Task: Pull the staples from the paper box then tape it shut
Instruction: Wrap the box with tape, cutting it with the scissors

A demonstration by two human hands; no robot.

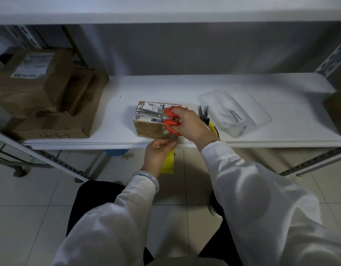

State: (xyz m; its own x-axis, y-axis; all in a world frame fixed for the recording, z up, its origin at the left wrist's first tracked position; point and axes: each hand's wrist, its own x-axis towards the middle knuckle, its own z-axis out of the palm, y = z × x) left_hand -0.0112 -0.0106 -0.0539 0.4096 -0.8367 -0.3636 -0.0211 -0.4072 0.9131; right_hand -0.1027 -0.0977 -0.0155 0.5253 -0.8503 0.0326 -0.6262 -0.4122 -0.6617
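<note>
My right hand (187, 123) is closed around the red handles of the scissors (161, 116). Their blades reach out to its left and lie nearly shut over the labelled top of the paper box (150, 129). The box sits at the front edge of the shelf (262, 135), directly under the scissors and just beyond my left hand (157, 153). Its long axis runs side to side, roughly in line with the blades.

The left hand is at the box's near bottom corner with thumb and fingertips drawn together. I judge it is pinching tape there, but I cannot tell, since any clear strip is lost against the cardboard. A yellow piece (168, 164) hangs below that hand, half covered, and I cannot say what it is.

If a cut comes next, the blades must swing from the top down to the near face, and the right hand is the nearer one for that.

The pliers (204, 114) lie just behind my right hand, their handles hidden by the wrist. I cannot see whether any staples remain in the box.
</note>
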